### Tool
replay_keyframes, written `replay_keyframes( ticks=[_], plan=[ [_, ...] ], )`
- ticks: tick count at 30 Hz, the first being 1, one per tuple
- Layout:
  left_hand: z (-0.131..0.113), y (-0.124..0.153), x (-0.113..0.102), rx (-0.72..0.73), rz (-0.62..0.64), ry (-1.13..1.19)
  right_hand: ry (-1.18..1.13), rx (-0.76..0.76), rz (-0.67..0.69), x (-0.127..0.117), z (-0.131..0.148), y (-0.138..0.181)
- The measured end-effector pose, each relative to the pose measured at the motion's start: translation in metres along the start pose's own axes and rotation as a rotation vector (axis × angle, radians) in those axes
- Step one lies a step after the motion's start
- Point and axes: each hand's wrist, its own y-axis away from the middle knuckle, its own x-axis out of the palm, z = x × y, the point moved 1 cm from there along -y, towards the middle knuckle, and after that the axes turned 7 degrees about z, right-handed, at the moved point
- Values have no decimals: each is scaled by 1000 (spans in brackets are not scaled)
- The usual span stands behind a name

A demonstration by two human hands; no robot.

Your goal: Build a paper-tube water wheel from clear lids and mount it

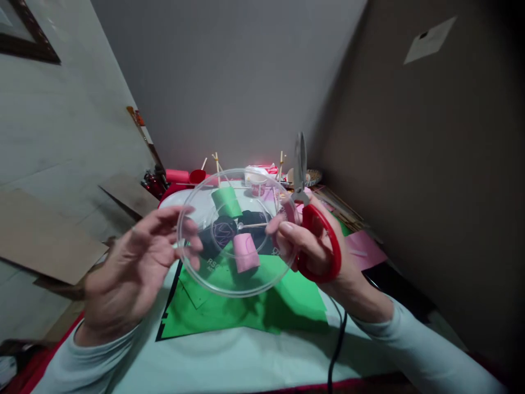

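Note:
A round clear plastic lid [241, 293] is held up tilted in front of me, with faint lettering on it. My left hand [137, 262] is at its left rim, fingers curved around the edge and showing through the plastic. My right hand [314, 243] grips the right rim and also holds red-handled scissors [336, 257], blades pointing up. Through the lid I see a green paper roll [228, 202], a pink paper roll [246, 253], dark pieces with drawn lines [219, 235] and a thin stick [254, 225]. Whether these are attached to the lid, I cannot tell.
Green sheets [246, 317] lie on the white-covered table [229, 361]. At the back stand a small cup [258, 189], a red bowl [197, 176] and tied sticks [217, 167]. Pink paper [367, 249] lies at right; a black cable [338, 350] hangs in front. Cardboard [45, 235] leans at left.

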Motion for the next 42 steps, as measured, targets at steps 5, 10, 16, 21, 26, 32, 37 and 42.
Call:
replay_keyframes(
  ticks=[5,10,16,21,26,32,37,42],
  plan=[
    [8,4,14,-158,204,-115,56,64,-4,-4,-7,-2],
    [20,12,8,20,66,-260,52,147,-29,-19,3,5],
    [21,13,-3,273,-147,-428,2,410,160,1,18,27],
    [21,17,-4,287,-118,-563,-172,632,459,21,16,35],
    [22,17,1,323,-59,-630,-309,704,537,17,16,29],
    [25,17,3,336,-78,-665,-317,666,562,16,16,29],
    [29,19,4,338,-78,-663,-256,644,585,12,16,29],
    [29,20,7,363,-123,-725,-16,514,563,6,19,26]
  ],
)
